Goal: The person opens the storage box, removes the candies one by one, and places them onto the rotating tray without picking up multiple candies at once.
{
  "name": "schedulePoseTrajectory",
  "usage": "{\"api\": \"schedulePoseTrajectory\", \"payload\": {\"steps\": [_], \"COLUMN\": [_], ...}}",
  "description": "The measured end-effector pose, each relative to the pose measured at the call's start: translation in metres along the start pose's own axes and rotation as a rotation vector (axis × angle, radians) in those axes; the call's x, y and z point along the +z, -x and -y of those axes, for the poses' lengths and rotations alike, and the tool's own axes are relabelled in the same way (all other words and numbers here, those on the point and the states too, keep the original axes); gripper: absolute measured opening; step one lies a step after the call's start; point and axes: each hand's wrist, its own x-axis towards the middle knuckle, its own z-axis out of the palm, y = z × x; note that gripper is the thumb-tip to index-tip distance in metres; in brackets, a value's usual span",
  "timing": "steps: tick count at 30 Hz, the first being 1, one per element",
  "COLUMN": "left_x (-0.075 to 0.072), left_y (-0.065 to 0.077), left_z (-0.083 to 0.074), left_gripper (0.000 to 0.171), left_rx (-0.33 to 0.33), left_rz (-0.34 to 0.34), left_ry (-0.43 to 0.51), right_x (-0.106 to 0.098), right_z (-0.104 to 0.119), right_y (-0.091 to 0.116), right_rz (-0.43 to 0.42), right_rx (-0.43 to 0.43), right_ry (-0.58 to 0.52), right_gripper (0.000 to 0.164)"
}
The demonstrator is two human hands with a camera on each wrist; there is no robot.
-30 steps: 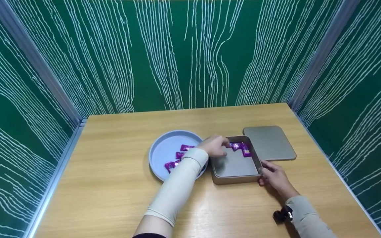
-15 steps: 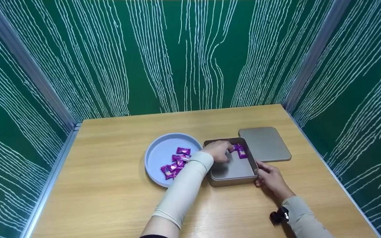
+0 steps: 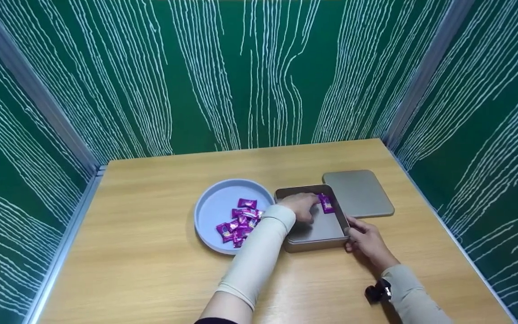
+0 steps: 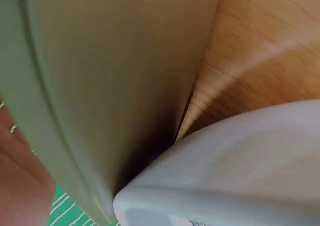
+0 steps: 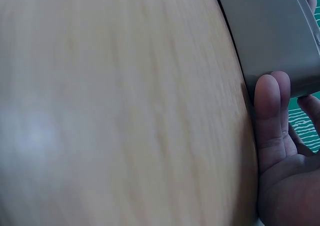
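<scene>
A rectangular metal tin stands on the table, its inside facing up. My left hand reaches into it from the left, its fingertips at a purple-wrapped candy near the back right corner. Whether these fingers pinch anything is hidden. My right hand grips the front right corner of the tin, thumb near the rim; in the right wrist view its fingers press the outer wall. Left of the tin, a pale blue round tray bears several purple candies, partly covered by my left sleeve.
The tin's flat lid lies on the wooden table behind and right of the tin. In the left wrist view the tray's rim meets the tin's outer wall. Green patterned panels enclose the table's back and sides.
My left hand has shifted right inside the tin and now covers candies that showed there before. More candies on the tray show now. My right hand keeps its hold on the tin's corner.
</scene>
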Motion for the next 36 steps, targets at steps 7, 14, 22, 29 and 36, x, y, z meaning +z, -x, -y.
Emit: {"api": "schedulePoseTrajectory", "payload": {"steps": [7,14,22,29,36], "left_x": [-0.011,-0.004,0.0,-0.008,-0.015], "left_y": [0.015,0.016,0.006,0.014,0.028], "left_z": [-0.014,-0.015,-0.008,-0.011,-0.013], "left_gripper": [0.077,0.085,0.064,0.006,0.022], "left_rx": [-0.024,-0.087,-0.08,0.005,-0.01], "left_rz": [0.038,0.076,0.056,0.019,-0.016], "left_ry": [-0.064,-0.048,-0.129,-0.089,-0.056], "right_x": [0.005,0.006,0.004,0.001,0.0], "right_z": [-0.001,-0.001,0.002,0.002,0.002], "right_y": [0.001,0.001,0.0,0.001,0.001], "right_rz": [0.009,0.007,0.013,0.007,0.012], "right_rx": [-0.018,-0.008,0.024,0.0,-0.023], "right_ry": [-0.033,-0.048,-0.015,-0.031,-0.014], "right_gripper": [0.062,0.062,0.062,0.062,0.061]}}
